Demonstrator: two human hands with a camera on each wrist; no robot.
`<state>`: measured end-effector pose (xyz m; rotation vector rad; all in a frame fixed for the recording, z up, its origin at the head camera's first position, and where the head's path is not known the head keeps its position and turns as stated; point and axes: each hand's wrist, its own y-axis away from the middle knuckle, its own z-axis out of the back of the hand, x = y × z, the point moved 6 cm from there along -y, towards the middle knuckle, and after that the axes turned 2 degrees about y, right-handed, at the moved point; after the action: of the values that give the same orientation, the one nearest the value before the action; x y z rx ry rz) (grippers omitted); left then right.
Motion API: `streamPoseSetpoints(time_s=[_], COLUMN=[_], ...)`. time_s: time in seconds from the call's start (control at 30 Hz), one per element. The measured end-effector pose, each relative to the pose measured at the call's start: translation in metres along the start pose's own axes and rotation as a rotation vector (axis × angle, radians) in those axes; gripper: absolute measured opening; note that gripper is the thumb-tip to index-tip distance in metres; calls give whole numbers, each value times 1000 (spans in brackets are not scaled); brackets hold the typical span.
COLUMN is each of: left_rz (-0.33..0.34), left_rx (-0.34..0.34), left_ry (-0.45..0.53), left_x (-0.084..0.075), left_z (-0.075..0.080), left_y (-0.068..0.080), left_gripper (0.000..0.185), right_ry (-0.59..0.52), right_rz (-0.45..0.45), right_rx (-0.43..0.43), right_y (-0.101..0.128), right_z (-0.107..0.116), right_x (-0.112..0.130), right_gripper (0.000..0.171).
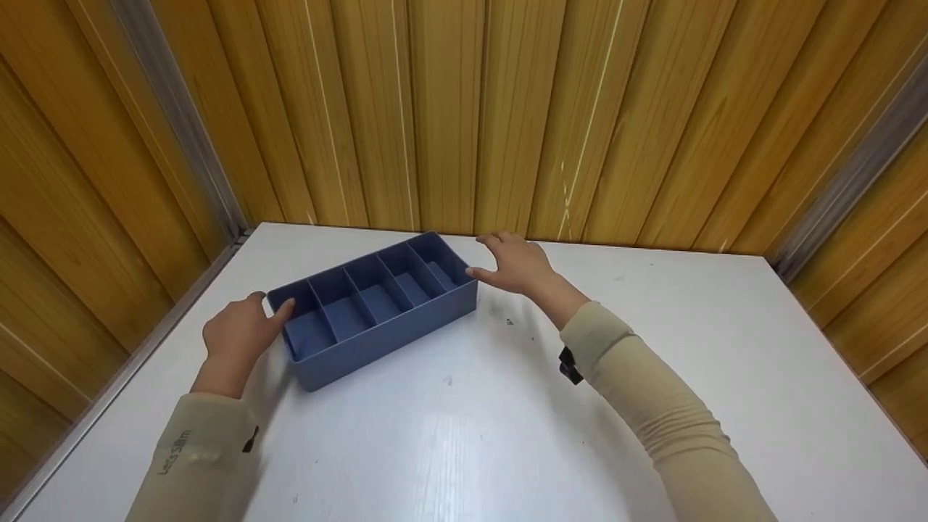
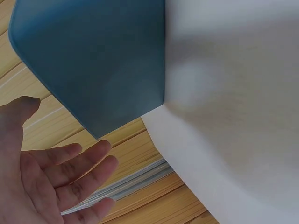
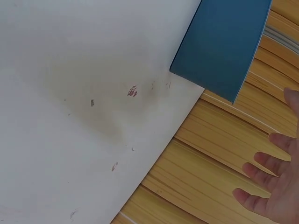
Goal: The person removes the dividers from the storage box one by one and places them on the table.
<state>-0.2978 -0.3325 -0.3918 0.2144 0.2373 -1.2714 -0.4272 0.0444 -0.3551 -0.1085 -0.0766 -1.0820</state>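
Tray (image 1: 377,308): blue, divided into five compartments, set askew on the white bench (image 1: 507,428), toward its far left part; all compartments apparently empty.
Placement: long axis slanted from near left to far right, so each short end faces one hand.
Left hand (image 1: 239,333): at the near-left end, fingers straight, thumb tip on or just at the rim; not wrapped round anything.
Right hand (image 1: 515,262): at the far-right end, fingers spread and relaxed, thumb close to the corner; contact too fine to tell.
Likely reason: one hand per end, suited to steadying or shifting the tray squarely.
Wrist views: only an outer wall of the tray (image 2: 93,60) and fingers (image 3: 271,186) over wood panelling; inside hidden.
Cut off: bench edges near the viewer, both arms beyond the beige sleeves (image 1: 652,406).
Unclear: small dark clip on the right sleeve, small marks on the bench.
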Motion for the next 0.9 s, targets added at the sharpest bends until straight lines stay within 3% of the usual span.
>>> streamPoseSetpoints(time_s=[0.3, 0.6, 0.9], left_rz=[48, 99, 90], left_rx=[-13, -21, -80], left_ry=[56, 86, 108], left_x=[-1, 2, 3], left_z=[-8, -23, -26], left_y=[-5, -8, -9], left_gripper=[61, 51, 48], right_ry=[-26, -185, -263], right_rz=[-33, -132, -108], right_rx=[57, 102, 106], right_y=[-22, -38, -48], right_z=[-6, -26, -44], right_x=[6, -6, -6], right_gripper=[72, 67, 60])
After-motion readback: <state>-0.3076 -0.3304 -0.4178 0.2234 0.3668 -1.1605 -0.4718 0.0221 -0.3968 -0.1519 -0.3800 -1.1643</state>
